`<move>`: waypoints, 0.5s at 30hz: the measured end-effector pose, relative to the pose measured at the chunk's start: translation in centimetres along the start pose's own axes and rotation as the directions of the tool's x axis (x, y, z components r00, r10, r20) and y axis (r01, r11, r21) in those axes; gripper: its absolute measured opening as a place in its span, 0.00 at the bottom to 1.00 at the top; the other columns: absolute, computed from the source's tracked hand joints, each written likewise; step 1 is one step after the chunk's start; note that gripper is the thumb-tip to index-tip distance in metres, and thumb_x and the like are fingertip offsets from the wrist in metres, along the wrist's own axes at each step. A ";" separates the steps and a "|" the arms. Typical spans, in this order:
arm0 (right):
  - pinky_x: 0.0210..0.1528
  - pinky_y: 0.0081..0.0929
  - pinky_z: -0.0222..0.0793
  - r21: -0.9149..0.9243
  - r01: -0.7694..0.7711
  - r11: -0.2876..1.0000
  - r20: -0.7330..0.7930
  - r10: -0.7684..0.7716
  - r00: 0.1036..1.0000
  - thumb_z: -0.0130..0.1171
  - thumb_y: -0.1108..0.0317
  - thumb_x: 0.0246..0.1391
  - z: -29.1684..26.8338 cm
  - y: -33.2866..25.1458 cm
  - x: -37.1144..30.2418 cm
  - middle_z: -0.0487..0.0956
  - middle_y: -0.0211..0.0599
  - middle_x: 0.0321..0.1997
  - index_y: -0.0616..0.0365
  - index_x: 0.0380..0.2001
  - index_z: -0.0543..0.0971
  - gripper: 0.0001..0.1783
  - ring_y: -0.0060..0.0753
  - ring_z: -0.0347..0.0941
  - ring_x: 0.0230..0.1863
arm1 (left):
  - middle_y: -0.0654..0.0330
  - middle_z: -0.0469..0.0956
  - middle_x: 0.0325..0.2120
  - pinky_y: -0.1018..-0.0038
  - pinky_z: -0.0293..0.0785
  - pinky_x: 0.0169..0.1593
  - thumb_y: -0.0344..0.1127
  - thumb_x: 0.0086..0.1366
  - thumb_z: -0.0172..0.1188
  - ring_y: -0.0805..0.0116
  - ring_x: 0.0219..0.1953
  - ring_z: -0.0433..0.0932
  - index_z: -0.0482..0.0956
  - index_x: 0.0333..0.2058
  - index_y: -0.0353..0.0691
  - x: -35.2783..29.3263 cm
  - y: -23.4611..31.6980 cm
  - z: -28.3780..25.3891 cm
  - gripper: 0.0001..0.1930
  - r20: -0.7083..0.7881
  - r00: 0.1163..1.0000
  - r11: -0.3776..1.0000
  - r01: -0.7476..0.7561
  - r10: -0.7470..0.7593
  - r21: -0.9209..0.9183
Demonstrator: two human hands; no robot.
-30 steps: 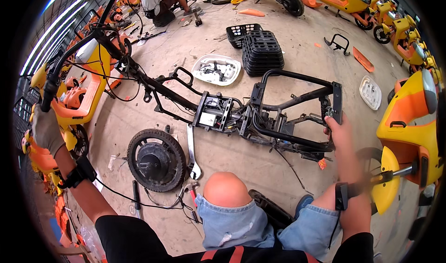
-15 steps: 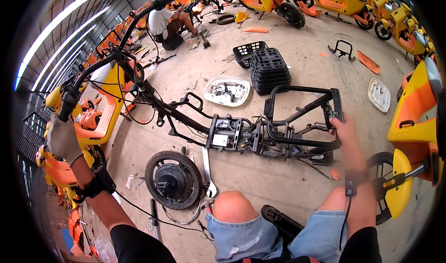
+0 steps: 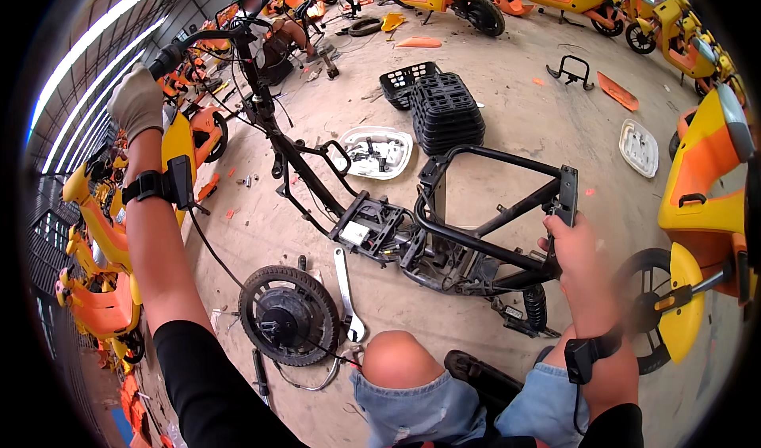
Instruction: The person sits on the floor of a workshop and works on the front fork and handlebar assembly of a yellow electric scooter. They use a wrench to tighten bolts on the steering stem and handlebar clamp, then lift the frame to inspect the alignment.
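A stripped black scooter frame stretches across the view in front of me, its handlebar at the far left and its rear end near my right side. My left hand, in a pale glove, is closed round the handlebar's near grip. My bare right hand grips the rear bracket of the frame. Close to my left knee lie a wheel with a hub motor and a large adjustable wrench. A shock absorber hangs under the frame's rear.
Beyond the frame stand a white tray of small parts and stacked black baskets. A second white tray and an orange panel lie to the right. Yellow scooters line both sides. Another person sits at the far left.
The frame has swung round, its handlebar end moving up and away from me. My left arm has stretched forward with the grip; my right hand has moved slightly down, still on the rear bracket.
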State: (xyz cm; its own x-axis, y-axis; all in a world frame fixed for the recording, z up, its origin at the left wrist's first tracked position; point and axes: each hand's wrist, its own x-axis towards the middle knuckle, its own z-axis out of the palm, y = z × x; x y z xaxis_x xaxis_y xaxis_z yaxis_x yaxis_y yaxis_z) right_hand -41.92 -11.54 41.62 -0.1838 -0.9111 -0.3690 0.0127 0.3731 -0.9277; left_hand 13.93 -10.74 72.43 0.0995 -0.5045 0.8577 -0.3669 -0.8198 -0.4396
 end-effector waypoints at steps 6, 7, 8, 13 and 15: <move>0.23 0.23 0.64 -0.015 0.067 0.998 0.017 -0.066 0.998 0.60 0.71 0.49 0.2 1.3 -2.6 0.73 0.29 0.29 0.59 0.38 0.70 0.13 0.23 0.73 0.23 | 0.50 0.83 0.34 0.57 0.78 0.38 0.40 0.64 0.48 0.50 0.37 0.84 0.79 0.43 0.44 -4.1 -6.6 2.5 0.14 0.131 0.988 0.997 0.076 -0.078 0.019; 0.23 0.23 0.65 -0.018 0.088 0.996 0.022 -0.087 0.996 0.60 0.72 0.49 0.0 1.6 -2.2 0.73 0.29 0.28 0.59 0.38 0.70 0.13 0.22 0.72 0.22 | 0.50 0.83 0.34 0.56 0.78 0.38 0.40 0.63 0.48 0.50 0.37 0.83 0.79 0.43 0.45 -5.0 -7.6 2.5 0.14 0.142 0.987 0.997 0.074 -0.077 0.023; 0.23 0.23 0.65 -0.021 0.109 0.994 0.028 -0.109 0.994 0.60 0.72 0.49 -0.1 1.8 -2.1 0.73 0.29 0.28 0.59 0.38 0.70 0.13 0.22 0.72 0.22 | 0.50 0.83 0.34 0.55 0.78 0.38 0.41 0.63 0.49 0.49 0.38 0.83 0.79 0.43 0.45 -6.2 -8.6 2.4 0.14 0.154 0.985 0.997 0.073 -0.076 0.026; 0.24 0.21 0.67 -0.053 0.227 0.973 0.056 -0.224 0.973 0.59 0.74 0.48 0.8 1.3 -1.7 0.73 0.29 0.28 0.62 0.41 0.72 0.15 0.21 0.72 0.21 | 0.53 0.84 0.33 0.56 0.79 0.36 0.44 0.62 0.52 0.51 0.35 0.84 0.79 0.41 0.45 -14.1 -16.8 3.2 0.14 0.216 0.940 0.963 0.245 -0.264 0.111; 0.24 0.21 0.68 -0.052 0.263 0.963 0.083 -0.258 0.962 0.59 0.74 0.48 1.2 0.7 -0.8 0.73 0.28 0.28 0.62 0.41 0.73 0.15 0.21 0.72 0.22 | 0.54 0.84 0.32 0.57 0.79 0.34 0.44 0.61 0.54 0.52 0.34 0.84 0.80 0.39 0.45 -17.0 -18.1 1.3 0.13 0.237 0.909 0.935 0.306 -0.342 0.178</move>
State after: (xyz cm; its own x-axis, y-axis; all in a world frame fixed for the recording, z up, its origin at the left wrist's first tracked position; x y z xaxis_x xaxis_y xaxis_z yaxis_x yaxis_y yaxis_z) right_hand -40.57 -10.80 41.20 -0.0989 -0.9878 -0.1201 -0.0874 0.1289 -0.9878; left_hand 20.11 12.31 65.49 0.4354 -0.2423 0.8670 -0.1482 -0.9692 -0.1965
